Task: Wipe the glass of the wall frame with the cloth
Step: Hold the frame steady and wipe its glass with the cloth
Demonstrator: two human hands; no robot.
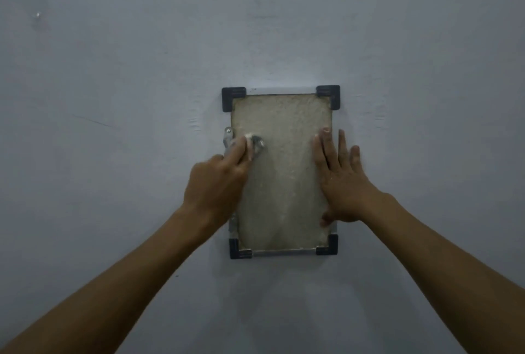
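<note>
Two bare hands reach up to a wall frame (281, 171) mounted on a pale grey wall (113, 69); the frame is an upright rectangle with dark caps at its four corners and a thin metal strip along its bottom edge; its glass (284, 132) looks cloudy and beige across the whole pane; the left hand (218, 183) sits at the frame's left edge, about halfway up, with its fingers curled round a small white cloth (249, 146), the visible bit of which is pressed against the glass just inside that edge; a small metal fitting (227, 137) shows on the left edge right behind the fingertips, and how it joins the frame cannot be told; the right hand (341, 180) lies flat against the frame's right edge, fingers straight and slightly spread, pointing upward, palm partly on the glass and partly over the edge, thumb tucked low toward the bottom right corner; both forearms rise from the lower corners of the view.
</note>
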